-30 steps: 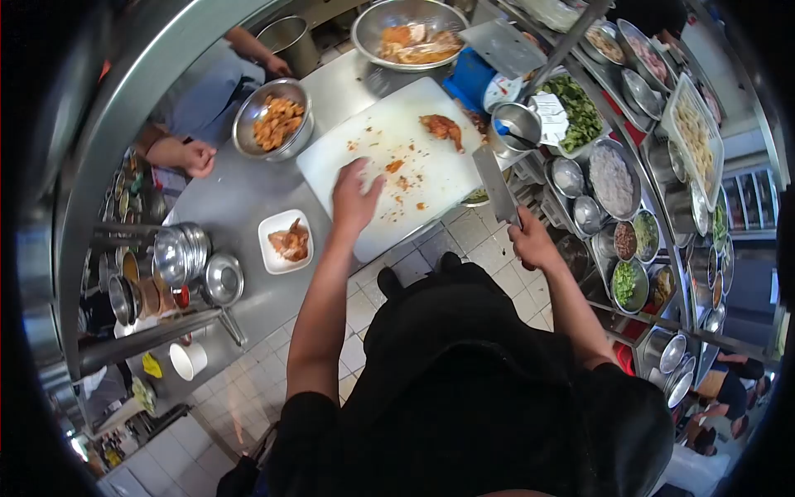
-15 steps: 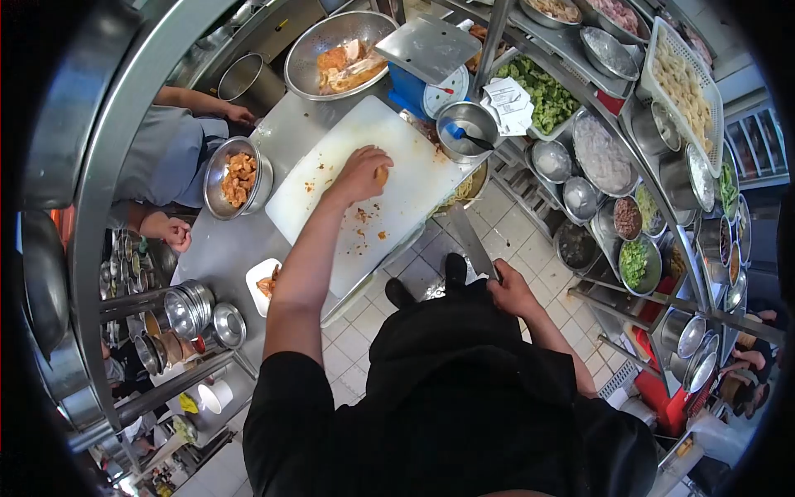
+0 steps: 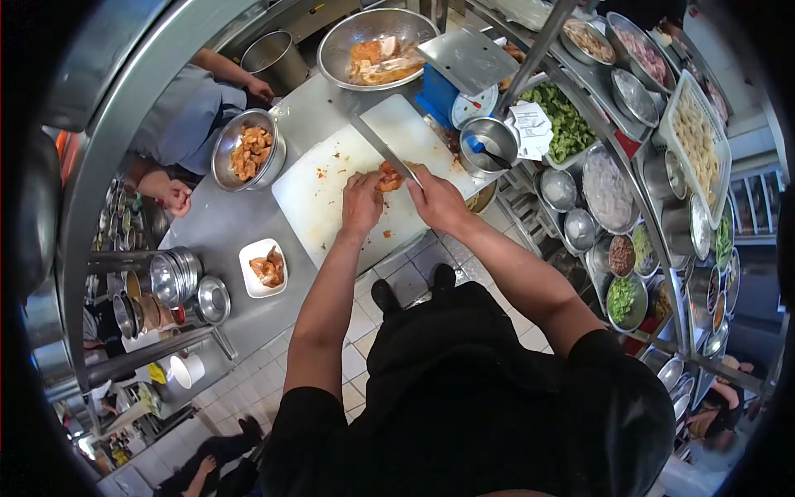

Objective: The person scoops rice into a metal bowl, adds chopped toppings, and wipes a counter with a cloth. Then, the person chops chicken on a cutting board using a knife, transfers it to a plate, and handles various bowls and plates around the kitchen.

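Note:
My right hand point(image 3: 436, 201) is wrapped round the handle of a kitchen knife point(image 3: 377, 141), whose long blade slants across the white cutting board point(image 3: 310, 199). Under the blade lies a piece of orange marinated meat point(image 3: 387, 177). My left hand point(image 3: 363, 204) grips the meat from its near left side, fingers curled close to the blade. Whether the edge is into the meat I cannot tell. Orange scraps dot the board around both hands. Left of the board, a metal bowl point(image 3: 277, 166) contains cut orange meat chunks point(image 3: 251, 152); a small white dish point(image 3: 246, 263) bears more meat strips point(image 3: 267, 270).
A large metal bowl point(image 3: 327, 50) with marinated meat stands behind the board, beside a blue scale point(image 3: 439, 93). A metal pot point(image 3: 507, 137) with a blue-headed brush sits at the right corner. Shelves of ingredients line the right. Another person's hand point(image 3: 174, 197) is at left.
My right hand has lifted the knife from beside my body onto the board, over the meat. My left hand stays at the meat, now nearer the board's front edge. The view has shifted slightly.

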